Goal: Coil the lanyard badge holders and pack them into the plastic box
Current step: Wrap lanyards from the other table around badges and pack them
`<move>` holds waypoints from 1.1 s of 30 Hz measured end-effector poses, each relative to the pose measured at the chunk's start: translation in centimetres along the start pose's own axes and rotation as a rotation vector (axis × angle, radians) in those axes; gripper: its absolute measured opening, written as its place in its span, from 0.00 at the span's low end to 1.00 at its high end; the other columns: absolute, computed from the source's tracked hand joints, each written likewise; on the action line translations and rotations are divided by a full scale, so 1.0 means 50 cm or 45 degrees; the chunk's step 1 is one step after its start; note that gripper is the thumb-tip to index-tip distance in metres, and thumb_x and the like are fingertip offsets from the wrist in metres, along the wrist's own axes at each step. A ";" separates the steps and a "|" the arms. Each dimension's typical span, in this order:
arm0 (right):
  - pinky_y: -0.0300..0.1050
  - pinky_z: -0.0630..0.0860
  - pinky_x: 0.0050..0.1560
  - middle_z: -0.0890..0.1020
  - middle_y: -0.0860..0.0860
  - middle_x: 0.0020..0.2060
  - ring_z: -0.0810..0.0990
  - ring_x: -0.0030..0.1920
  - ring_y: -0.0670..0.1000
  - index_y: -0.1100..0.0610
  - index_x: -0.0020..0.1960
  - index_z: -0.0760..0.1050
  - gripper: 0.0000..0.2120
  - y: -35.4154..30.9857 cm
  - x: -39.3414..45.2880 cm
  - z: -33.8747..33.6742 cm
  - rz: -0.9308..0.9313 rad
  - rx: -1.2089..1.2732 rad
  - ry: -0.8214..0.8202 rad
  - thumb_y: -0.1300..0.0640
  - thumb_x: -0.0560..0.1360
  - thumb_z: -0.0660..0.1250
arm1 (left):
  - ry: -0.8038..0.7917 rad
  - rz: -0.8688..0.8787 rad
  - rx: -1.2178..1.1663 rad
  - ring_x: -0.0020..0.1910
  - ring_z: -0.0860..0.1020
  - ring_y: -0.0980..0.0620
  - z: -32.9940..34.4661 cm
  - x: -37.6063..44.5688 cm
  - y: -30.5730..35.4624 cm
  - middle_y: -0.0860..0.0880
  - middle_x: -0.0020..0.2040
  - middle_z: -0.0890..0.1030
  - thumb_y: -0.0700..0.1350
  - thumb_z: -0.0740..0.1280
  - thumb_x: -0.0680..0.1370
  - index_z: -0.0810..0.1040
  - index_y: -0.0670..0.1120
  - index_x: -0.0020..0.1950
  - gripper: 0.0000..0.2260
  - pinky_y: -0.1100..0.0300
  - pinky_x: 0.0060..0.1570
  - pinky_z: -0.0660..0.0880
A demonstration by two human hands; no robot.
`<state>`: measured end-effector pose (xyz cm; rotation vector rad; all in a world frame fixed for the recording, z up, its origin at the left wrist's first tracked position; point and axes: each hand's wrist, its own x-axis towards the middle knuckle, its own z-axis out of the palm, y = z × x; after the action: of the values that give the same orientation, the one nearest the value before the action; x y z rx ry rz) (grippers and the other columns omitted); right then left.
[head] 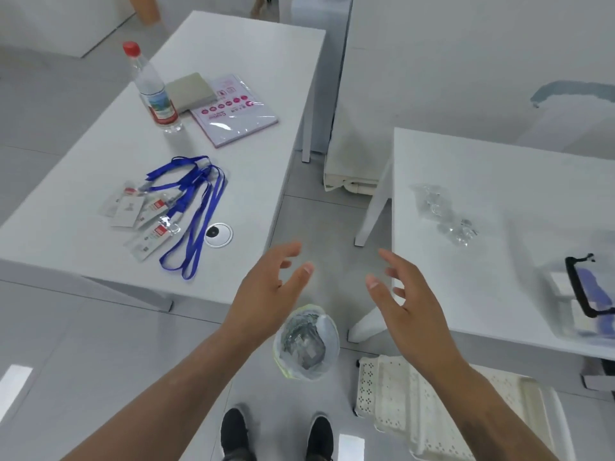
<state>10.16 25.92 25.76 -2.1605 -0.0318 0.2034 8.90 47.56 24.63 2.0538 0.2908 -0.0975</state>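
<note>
Hands: left hand [266, 291] and right hand [409, 294] hovering empty, fingers spread, over the floor gap between surfaces. Lanyard badge holders [166, 207] lying tangled near the left surface [233, 61] front edge; plastic box [585, 294] sitting blurred at the right surface [466, 161] edge.

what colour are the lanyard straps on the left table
Blue. The lanyard straps lie tangled on the left table, clearest in the head view.

Both hands are empty, with fingers spread, over the floor between two white tables: the left hand [266, 287] and the right hand [411, 301]. The blue lanyards [194, 207] with badge holders [146, 217] lie on the left table [66, 261]. A plastic box [585, 294] stands on the right table [499, 294].
</note>
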 end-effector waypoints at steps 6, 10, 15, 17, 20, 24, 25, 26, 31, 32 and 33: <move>0.47 0.72 0.63 0.73 0.36 0.59 0.72 0.61 0.39 0.39 0.68 0.67 0.20 -0.062 0.035 0.163 0.035 -0.044 -0.120 0.40 0.77 0.61 | 0.066 -0.091 0.013 0.59 0.74 0.66 -0.133 0.049 -0.123 0.66 0.60 0.75 0.56 0.64 0.79 0.71 0.61 0.67 0.16 0.59 0.58 0.75; 0.48 0.73 0.62 0.72 0.31 0.56 0.74 0.59 0.40 0.36 0.66 0.68 0.17 -0.134 0.074 0.321 0.080 -0.035 -0.166 0.41 0.78 0.62 | 0.113 -0.167 0.084 0.57 0.76 0.62 -0.271 0.097 -0.234 0.65 0.59 0.76 0.53 0.65 0.79 0.73 0.59 0.65 0.14 0.59 0.55 0.77; 0.41 0.74 0.60 0.73 0.32 0.59 0.73 0.59 0.35 0.38 0.66 0.70 0.17 -0.227 0.131 0.516 0.153 0.001 -0.153 0.42 0.77 0.64 | 0.141 -0.285 0.284 0.54 0.77 0.58 -0.437 0.172 -0.369 0.59 0.61 0.78 0.52 0.66 0.79 0.74 0.56 0.65 0.15 0.60 0.53 0.75; 0.37 0.72 0.58 0.73 0.33 0.61 0.73 0.59 0.34 0.39 0.66 0.70 0.17 -0.251 0.145 0.568 0.183 0.010 -0.151 0.43 0.78 0.64 | 0.146 -0.350 0.373 0.57 0.77 0.56 -0.472 0.197 -0.401 0.57 0.63 0.78 0.54 0.67 0.78 0.74 0.55 0.66 0.17 0.58 0.54 0.77; 0.33 0.72 0.53 0.73 0.32 0.60 0.73 0.58 0.33 0.38 0.65 0.70 0.16 -0.274 0.169 0.635 0.234 0.006 -0.167 0.43 0.78 0.63 | 0.115 -0.412 0.536 0.61 0.75 0.52 -0.496 0.244 -0.449 0.54 0.66 0.75 0.57 0.68 0.76 0.72 0.54 0.68 0.22 0.56 0.54 0.75; 0.30 0.74 0.46 0.73 0.30 0.59 0.74 0.59 0.36 0.34 0.61 0.69 0.14 -0.281 0.186 0.675 0.287 0.021 -0.197 0.40 0.76 0.63 | 0.107 -0.392 0.821 0.57 0.74 0.49 -0.480 0.278 -0.487 0.50 0.61 0.75 0.61 0.71 0.72 0.70 0.50 0.66 0.28 0.56 0.50 0.74; 0.31 0.75 0.46 0.72 0.30 0.58 0.74 0.59 0.37 0.33 0.60 0.68 0.14 -0.279 0.192 0.683 0.293 0.020 -0.202 0.37 0.74 0.62 | 0.103 -0.390 0.867 0.56 0.74 0.50 -0.475 0.283 -0.495 0.50 0.60 0.75 0.62 0.71 0.71 0.70 0.50 0.65 0.28 0.56 0.50 0.74; 0.32 0.76 0.46 0.72 0.30 0.58 0.74 0.59 0.38 0.32 0.59 0.67 0.16 -0.277 0.197 0.688 0.292 0.015 -0.202 0.35 0.73 0.61 | 0.097 -0.399 0.887 0.56 0.74 0.50 -0.471 0.287 -0.502 0.50 0.60 0.74 0.63 0.72 0.70 0.69 0.50 0.65 0.29 0.56 0.51 0.74; 0.36 0.79 0.49 0.73 0.31 0.58 0.76 0.59 0.41 0.32 0.59 0.66 0.15 -0.275 0.230 0.698 0.277 -0.001 -0.209 0.37 0.73 0.62 | 0.083 -0.438 0.811 0.58 0.72 0.51 -0.475 0.301 -0.505 0.50 0.59 0.73 0.62 0.75 0.67 0.68 0.51 0.64 0.32 0.56 0.56 0.74; 0.39 0.79 0.52 0.73 0.32 0.58 0.76 0.59 0.42 0.32 0.59 0.67 0.14 -0.275 0.239 0.699 0.266 -0.008 -0.214 0.39 0.75 0.64 | 0.076 -0.421 0.789 0.58 0.71 0.51 -0.478 0.302 -0.502 0.50 0.59 0.73 0.60 0.76 0.68 0.69 0.51 0.63 0.30 0.57 0.55 0.74; 0.41 0.79 0.55 0.73 0.33 0.59 0.76 0.59 0.42 0.34 0.60 0.68 0.13 -0.277 0.247 0.698 0.259 -0.018 -0.218 0.43 0.76 0.65 | 0.070 -0.414 0.735 0.58 0.71 0.52 -0.483 0.304 -0.498 0.51 0.59 0.74 0.58 0.75 0.69 0.70 0.51 0.63 0.27 0.57 0.55 0.75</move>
<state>17.57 63.58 16.33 -2.1539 0.0886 0.5064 16.15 82.53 12.05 2.5634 0.6948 -0.3587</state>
